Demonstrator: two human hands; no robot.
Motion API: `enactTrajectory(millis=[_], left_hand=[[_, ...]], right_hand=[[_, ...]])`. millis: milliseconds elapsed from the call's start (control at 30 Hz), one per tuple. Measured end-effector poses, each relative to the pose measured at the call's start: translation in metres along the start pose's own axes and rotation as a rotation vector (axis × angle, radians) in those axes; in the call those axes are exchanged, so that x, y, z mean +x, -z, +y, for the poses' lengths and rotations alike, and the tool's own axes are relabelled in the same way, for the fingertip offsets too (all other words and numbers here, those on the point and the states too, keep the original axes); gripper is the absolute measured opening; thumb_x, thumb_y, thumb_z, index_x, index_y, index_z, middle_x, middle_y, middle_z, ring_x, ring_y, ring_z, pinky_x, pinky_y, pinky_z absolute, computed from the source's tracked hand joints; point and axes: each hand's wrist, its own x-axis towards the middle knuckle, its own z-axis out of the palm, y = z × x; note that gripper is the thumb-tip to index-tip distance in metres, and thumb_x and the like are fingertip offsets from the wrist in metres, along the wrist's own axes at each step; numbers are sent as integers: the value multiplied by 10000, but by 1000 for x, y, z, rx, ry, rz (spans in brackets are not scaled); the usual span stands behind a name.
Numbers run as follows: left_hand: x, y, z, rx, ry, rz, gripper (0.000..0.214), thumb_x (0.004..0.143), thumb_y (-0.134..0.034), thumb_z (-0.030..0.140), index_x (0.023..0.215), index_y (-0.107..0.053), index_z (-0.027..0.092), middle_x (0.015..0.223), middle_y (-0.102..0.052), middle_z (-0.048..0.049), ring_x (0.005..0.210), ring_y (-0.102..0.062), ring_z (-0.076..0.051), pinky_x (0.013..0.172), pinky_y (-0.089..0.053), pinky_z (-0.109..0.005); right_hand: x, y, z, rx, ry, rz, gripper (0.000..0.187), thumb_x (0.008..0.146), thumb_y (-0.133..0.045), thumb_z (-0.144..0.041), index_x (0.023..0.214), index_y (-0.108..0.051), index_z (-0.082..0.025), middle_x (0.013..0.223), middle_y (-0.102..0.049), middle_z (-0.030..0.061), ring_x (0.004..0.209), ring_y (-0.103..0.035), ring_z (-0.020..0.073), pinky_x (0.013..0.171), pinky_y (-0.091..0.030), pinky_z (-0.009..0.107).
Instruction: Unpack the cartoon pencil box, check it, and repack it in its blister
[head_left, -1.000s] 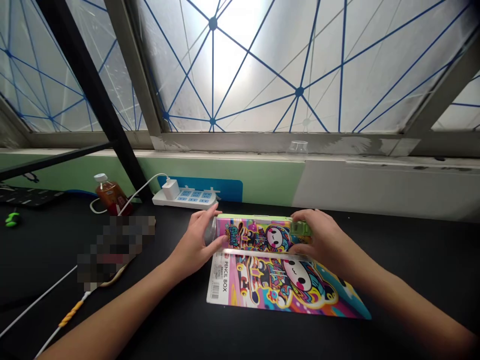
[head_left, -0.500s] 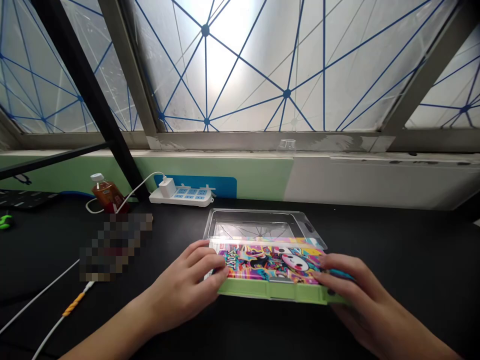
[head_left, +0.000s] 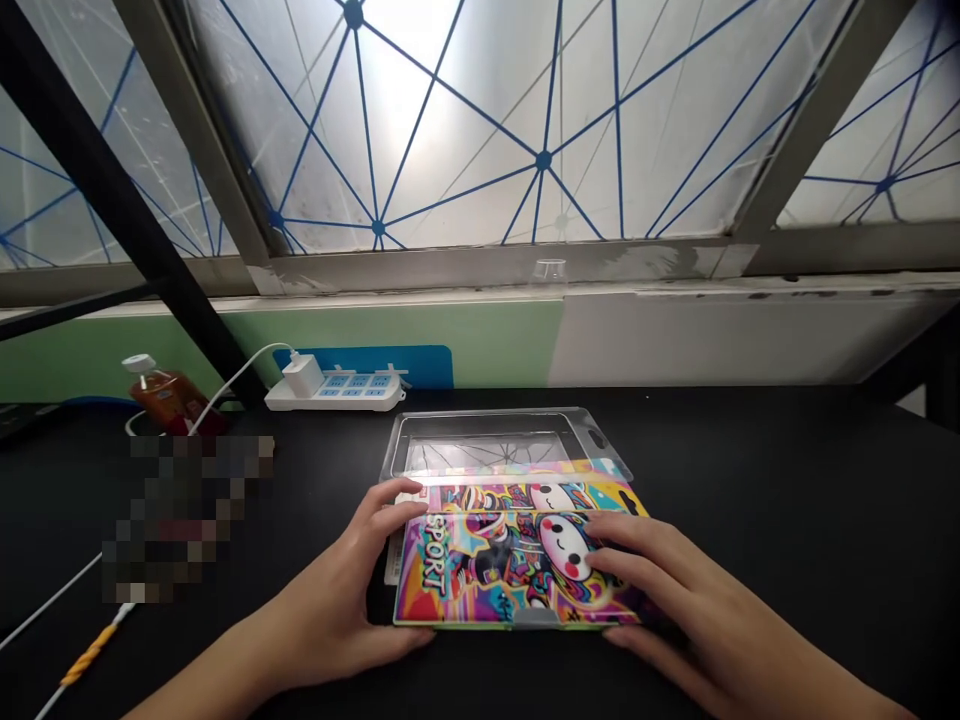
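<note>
A flat case [head_left: 487,585] with a bright cartoon print and the word SPORT on its top lies in front of me. A thin green edge and a clear catch show at its front. My left hand [head_left: 337,580] grips its left side, thumb at the front corner, fingertips on the back left. My right hand [head_left: 660,590] holds the right end, fingers over the top and thumb along the front edge. Directly behind is a matching printed piece [head_left: 517,495], partly covered by the case. A clear plastic tray-like cover [head_left: 495,415] overlaps its back edge.
At the back left, a white power strip [head_left: 345,392] holds a plugged-in charger [head_left: 303,376]. A bottle of reddish-brown drink [head_left: 169,395] leans nearby. White cables run beside a blurred-out object [head_left: 187,520] on the black table [head_left: 787,480]. A clear cup [head_left: 550,270] stands by the window.
The case's printed top now faces me flatter and in full, where its green front side showed before. My right hand has shifted onto the top. The view has turned slightly right.
</note>
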Motion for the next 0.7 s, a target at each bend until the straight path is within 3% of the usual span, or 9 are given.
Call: enactTrajectory(millis=[167,267,367,500,600,700], left_hand=[[3,-2,-1,-27,-66,54,981,794,-888,171,1558,-316,399,1642,-278,-135,1557,-388,-390,1148,-535,-466],[8,1,1,-33,-109,51,1049,770,-910,144,1569,-291,423,1629,-320,-135,1560,-385,-389,1140,-540,-485],[9,1,1,-49,-105,45,1193,727,-951,153,1622,-217,441,1650,-334,-145,1567,-378,-414,1178,-499,-553],[3,-1,-5,-134,-19,79,1311,724,-995,307,1682,-111,444,1646,-403,-150,1416,-584,-391,1177,-501,-564],[2,1,-8,-199,-29,150,1249,769,-961,428,1686,-112,430,1596,-491,-138,1321,-664,-342,1138,-544,-495],[7,7,-9,-133,-105,139,924,839,-879,480,1609,-387,346,1454,-613,-131,1276,-679,-335,1092,-569,-442]], right_hand=[[3,5,14,40,51,-4,405,996,-713,-395,1386,-679,-294,1353,-770,65,1201,-759,252,997,-634,307],[16,17,28,122,-5,26,341,1006,-682,-402,1339,-720,-338,1233,-820,35,1074,-807,257,886,-674,306],[38,27,42,240,-91,40,209,1040,-606,-389,1130,-789,-344,1006,-849,10,859,-828,246,704,-677,293],[50,24,50,294,-269,177,352,1077,-501,-362,838,-752,-300,773,-774,17,625,-744,215,513,-583,297],[31,12,48,282,-269,249,307,1070,-504,-331,949,-786,-326,888,-795,32,744,-772,244,613,-617,331],[6,4,47,189,-197,168,248,1036,-576,-373,1175,-780,-388,1107,-818,12,968,-799,289,787,-659,374]])
